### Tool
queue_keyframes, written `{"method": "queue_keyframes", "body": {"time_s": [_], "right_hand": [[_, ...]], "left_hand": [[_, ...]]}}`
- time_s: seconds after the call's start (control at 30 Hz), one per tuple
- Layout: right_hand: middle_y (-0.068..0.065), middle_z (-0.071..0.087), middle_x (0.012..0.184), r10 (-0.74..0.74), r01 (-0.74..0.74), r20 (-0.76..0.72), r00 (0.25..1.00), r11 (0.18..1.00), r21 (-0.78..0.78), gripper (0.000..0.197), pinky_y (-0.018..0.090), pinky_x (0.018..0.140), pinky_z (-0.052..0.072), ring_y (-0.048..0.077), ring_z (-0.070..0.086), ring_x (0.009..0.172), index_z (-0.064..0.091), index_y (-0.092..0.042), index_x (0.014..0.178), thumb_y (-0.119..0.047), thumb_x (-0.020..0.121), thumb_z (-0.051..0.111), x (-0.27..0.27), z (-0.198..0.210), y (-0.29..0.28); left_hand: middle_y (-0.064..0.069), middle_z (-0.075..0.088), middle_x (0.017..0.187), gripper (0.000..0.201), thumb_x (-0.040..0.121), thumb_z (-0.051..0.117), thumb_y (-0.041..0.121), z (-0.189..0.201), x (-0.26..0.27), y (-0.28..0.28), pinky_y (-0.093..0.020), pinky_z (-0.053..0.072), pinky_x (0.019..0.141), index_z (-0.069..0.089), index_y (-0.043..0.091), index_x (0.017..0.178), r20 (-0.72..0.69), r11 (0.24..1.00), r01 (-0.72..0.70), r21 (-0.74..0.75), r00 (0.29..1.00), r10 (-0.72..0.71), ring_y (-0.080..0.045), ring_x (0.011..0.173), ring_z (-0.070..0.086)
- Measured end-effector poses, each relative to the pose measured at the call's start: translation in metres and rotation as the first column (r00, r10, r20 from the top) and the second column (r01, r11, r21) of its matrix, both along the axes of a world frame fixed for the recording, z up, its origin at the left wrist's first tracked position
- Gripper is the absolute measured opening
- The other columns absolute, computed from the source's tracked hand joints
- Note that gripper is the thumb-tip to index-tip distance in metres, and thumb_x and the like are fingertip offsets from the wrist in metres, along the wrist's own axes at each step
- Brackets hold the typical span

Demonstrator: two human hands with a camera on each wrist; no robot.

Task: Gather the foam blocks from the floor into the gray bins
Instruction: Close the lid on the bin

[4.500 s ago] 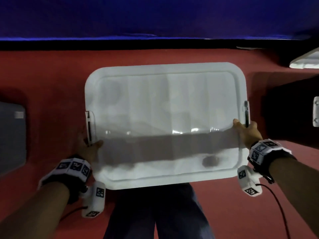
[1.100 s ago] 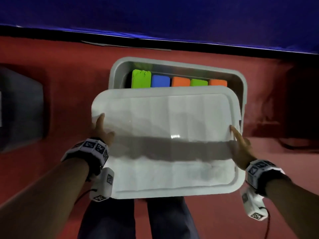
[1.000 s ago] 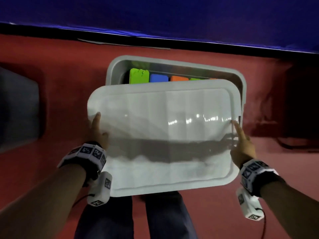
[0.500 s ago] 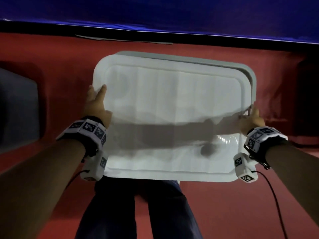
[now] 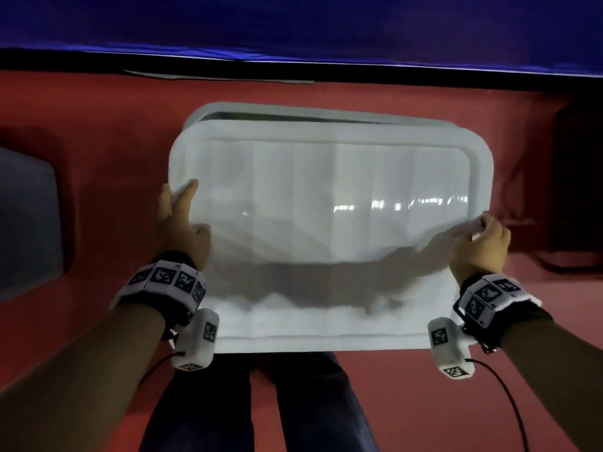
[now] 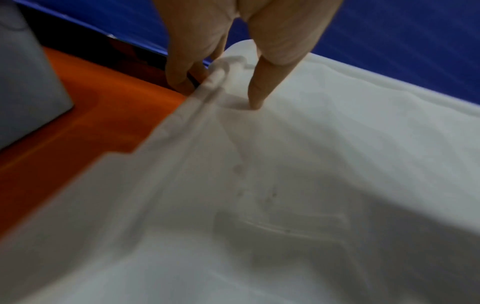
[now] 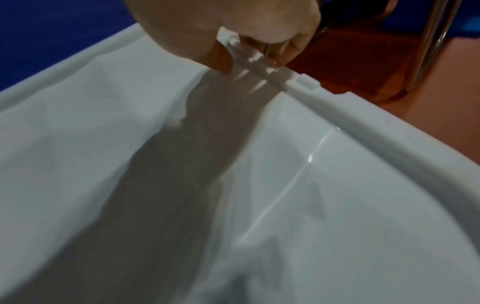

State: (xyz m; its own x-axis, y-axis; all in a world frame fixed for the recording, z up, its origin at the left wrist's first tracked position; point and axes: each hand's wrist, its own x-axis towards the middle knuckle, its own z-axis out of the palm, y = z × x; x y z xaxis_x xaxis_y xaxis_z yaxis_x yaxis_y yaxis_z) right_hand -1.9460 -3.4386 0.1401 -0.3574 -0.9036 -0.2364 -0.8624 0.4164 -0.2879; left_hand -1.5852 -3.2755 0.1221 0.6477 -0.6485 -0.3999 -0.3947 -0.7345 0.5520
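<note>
A white lid (image 5: 326,207) covers nearly all of the gray bin (image 5: 293,113), whose far rim alone shows past the lid's far edge. The foam blocks are hidden under the lid. My left hand (image 5: 182,220) grips the lid's left edge (image 6: 207,86), thumb on top and fingers curled below. My right hand (image 5: 479,243) grips the lid's right edge at its clip (image 7: 257,59), thumb on top and fingers curled underneath.
The red floor (image 5: 81,109) runs to a blue wall (image 5: 293,24) at the back. Another gray bin (image 5: 26,220) stands at the left. Dark shapes sit at the far right (image 5: 577,177), with a metal leg (image 7: 428,47) near my right hand. My legs (image 5: 261,402) are below the lid.
The lid slid forward over the bin and hid the colored blocks. In the last half second it sits slightly nearer me, so the bin's far rim shows.
</note>
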Motion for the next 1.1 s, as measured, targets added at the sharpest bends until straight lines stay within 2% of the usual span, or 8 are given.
{"method": "queue_keyframes", "body": {"time_s": [0.13, 0.37, 0.57, 0.63, 0.73, 0.8, 0.9, 1.1], "right_hand": [[0.022, 0.047, 0.130, 0.068, -0.071, 0.019, 0.997, 0.970, 0.233, 0.031, 0.031, 0.087, 0.032, 0.033, 0.048, 0.109, 0.051, -0.008, 0.119, -0.004, 0.091, 0.039, -0.006, -0.009, -0.041], [0.022, 0.051, 0.123, -0.079, 0.050, 0.082, 0.994, 0.948, 0.315, 0.041, 0.041, 0.096, 0.038, 0.041, 0.050, 0.116, 0.037, -0.009, 0.135, -0.029, 0.099, 0.040, -0.014, -0.025, -0.034], [0.011, 0.048, 0.140, -0.149, 0.058, 0.226, 0.963, 0.930, 0.363, 0.073, 0.038, 0.111, 0.031, 0.029, 0.045, 0.128, 0.040, -0.024, 0.140, -0.067, 0.081, 0.045, -0.036, -0.036, -0.033], [0.000, 0.065, 0.114, -0.339, 0.210, 0.272, 0.901, 0.887, 0.411, 0.071, 0.029, 0.096, 0.041, 0.017, 0.061, 0.105, 0.048, -0.033, 0.131, -0.072, 0.072, 0.056, -0.048, -0.039, -0.034], [-0.010, 0.051, 0.042, -0.452, 0.223, 0.377, 0.808, 0.828, 0.515, 0.036, 0.018, 0.047, 0.040, 0.003, 0.049, 0.036, 0.060, -0.022, 0.067, -0.054, 0.082, 0.061, -0.051, -0.032, -0.040], [-0.005, 0.054, 0.043, -0.433, 0.185, 0.390, 0.813, 0.826, 0.532, 0.048, 0.024, 0.053, 0.044, 0.010, 0.052, 0.037, 0.061, -0.018, 0.050, -0.061, 0.069, 0.068, -0.052, -0.029, -0.040], [0.008, 0.067, 0.088, -0.487, 0.277, 0.327, 0.810, 0.809, 0.519, 0.078, 0.039, 0.085, 0.050, 0.025, 0.063, 0.075, 0.069, -0.014, 0.083, -0.082, 0.044, 0.071, -0.059, -0.041, -0.035], [0.031, 0.053, 0.125, -0.151, 0.103, 0.113, 0.982, 0.933, 0.346, 0.063, 0.039, 0.094, 0.037, 0.042, 0.050, 0.117, 0.047, 0.004, 0.127, -0.051, 0.097, 0.037, -0.029, -0.028, -0.028]], "left_hand": [[-0.004, 0.019, 0.157, 0.070, 0.084, 0.049, -0.010, -0.001, 0.025, -0.027, -0.003, 0.012, 0.101, 0.037, 0.023, 0.144, -0.007, 0.998, 0.049, 0.045, 0.999, -0.049, -0.016, 0.143, 0.020], [-0.004, 0.056, 0.128, 0.058, 0.084, 0.068, 0.007, -0.020, 0.053, -0.016, -0.031, 0.042, 0.096, 0.045, 0.012, 0.137, -0.218, 0.986, -0.155, 0.065, 0.962, 0.166, -0.020, 0.115, 0.055], [-0.001, 0.057, 0.084, 0.018, 0.093, 0.056, 0.014, -0.035, 0.060, -0.012, -0.017, 0.050, 0.051, 0.054, 0.021, 0.109, -0.540, 0.964, -0.237, 0.120, 0.799, 0.264, -0.020, 0.078, 0.055], [0.001, 0.060, 0.078, 0.017, 0.093, 0.057, 0.020, -0.035, 0.062, -0.009, -0.016, 0.048, 0.045, 0.056, 0.026, 0.109, -0.575, 0.960, -0.235, 0.152, 0.769, 0.279, -0.012, 0.063, 0.058], [0.013, 0.059, 0.049, 0.007, 0.089, 0.062, 0.022, -0.035, 0.069, -0.006, -0.012, 0.042, 0.039, 0.059, 0.025, 0.083, -0.484, 0.958, -0.237, 0.162, 0.827, 0.286, -0.003, 0.043, 0.055], [0.008, 0.055, 0.048, 0.024, 0.087, 0.066, 0.028, -0.034, 0.069, -0.005, -0.014, 0.041, 0.043, 0.054, 0.017, 0.069, -0.402, 0.967, -0.209, 0.148, 0.880, 0.252, -0.008, 0.049, 0.051], [-0.005, 0.042, 0.061, 0.043, 0.081, 0.068, 0.041, -0.032, 0.057, -0.003, -0.023, 0.038, 0.058, 0.046, 0.008, 0.066, -0.320, 0.982, -0.152, 0.110, 0.930, 0.180, -0.010, 0.054, 0.044], [-0.024, 0.045, 0.138, 0.077, 0.077, 0.058, 0.042, -0.048, 0.035, 0.000, -0.050, 0.028, 0.109, 0.038, 0.000, 0.138, -0.120, 0.977, -0.188, 0.097, 0.973, 0.199, -0.040, 0.128, 0.041]]}}
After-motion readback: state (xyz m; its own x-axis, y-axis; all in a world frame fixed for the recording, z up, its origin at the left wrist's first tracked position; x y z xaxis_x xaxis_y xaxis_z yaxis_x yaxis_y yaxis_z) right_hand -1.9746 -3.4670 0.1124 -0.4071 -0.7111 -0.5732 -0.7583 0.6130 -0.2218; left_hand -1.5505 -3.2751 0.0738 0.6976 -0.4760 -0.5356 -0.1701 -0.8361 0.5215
